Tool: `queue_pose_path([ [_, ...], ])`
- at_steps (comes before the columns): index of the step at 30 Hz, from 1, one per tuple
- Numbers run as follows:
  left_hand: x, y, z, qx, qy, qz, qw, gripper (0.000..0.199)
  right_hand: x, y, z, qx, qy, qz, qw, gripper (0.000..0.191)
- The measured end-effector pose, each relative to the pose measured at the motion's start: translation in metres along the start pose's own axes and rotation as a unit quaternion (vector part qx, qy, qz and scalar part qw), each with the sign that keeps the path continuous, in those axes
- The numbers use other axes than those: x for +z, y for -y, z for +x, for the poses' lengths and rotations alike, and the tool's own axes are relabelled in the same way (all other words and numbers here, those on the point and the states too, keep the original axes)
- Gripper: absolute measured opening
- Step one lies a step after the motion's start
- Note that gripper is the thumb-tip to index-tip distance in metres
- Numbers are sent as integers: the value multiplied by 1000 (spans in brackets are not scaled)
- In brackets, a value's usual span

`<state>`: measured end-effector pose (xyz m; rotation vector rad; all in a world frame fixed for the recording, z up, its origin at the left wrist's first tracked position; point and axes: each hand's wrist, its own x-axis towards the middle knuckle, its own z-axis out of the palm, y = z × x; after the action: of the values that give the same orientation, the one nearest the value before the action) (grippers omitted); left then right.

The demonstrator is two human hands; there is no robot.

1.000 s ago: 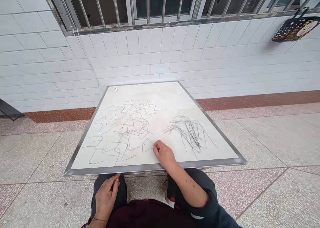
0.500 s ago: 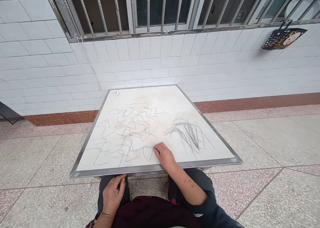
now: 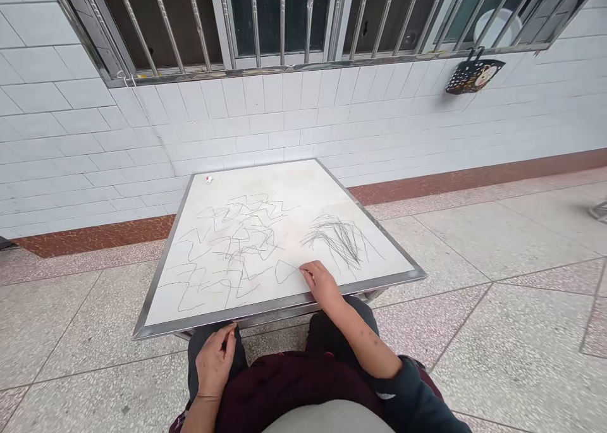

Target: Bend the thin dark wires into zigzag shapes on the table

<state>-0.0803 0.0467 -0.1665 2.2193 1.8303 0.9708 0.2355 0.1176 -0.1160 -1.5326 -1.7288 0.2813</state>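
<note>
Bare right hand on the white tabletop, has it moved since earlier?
Yes, the bare right hand has shifted rightward, toward the dense dark scribble on the white tabletop.

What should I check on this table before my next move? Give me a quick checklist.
1. Right hand over the near part of the table: ok.
2. Right grip holding something: cannot tell; the fingertips are too small to read.
3. Left hand clear of the tabletop: ok, it is below the near edge, by the left leg.
4. Dense dark lines apart from the scattered lines: ok, a pale gap lies between them.
5. Scattered lines free of crossings: not ok, many cross.
6. White-and-red bit away from both hands: ok, it sits at the far left corner.
</note>
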Motion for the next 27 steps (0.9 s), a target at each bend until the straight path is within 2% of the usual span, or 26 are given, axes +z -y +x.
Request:
queue_pose_path([
  [2,0,1,0,-3,0,1,1000,24,-4,-7,13,-14,5,42,999,23],
  [6,0,1,-1,-2,-1,6,1000,26,1,-22,40,-44,72,61,995,18],
  [10,0,1,-1,1,3,10,1000,26,12,-29,45,-48,113,56,991,15],
  [22,1,-4,3,11,2,10,1000,25,25,-6,23,21,76,-61,995,11],
  [27,0,-5,4,8,-2,7,1000,24,27,1,20,29,65,-97,993,10],
])
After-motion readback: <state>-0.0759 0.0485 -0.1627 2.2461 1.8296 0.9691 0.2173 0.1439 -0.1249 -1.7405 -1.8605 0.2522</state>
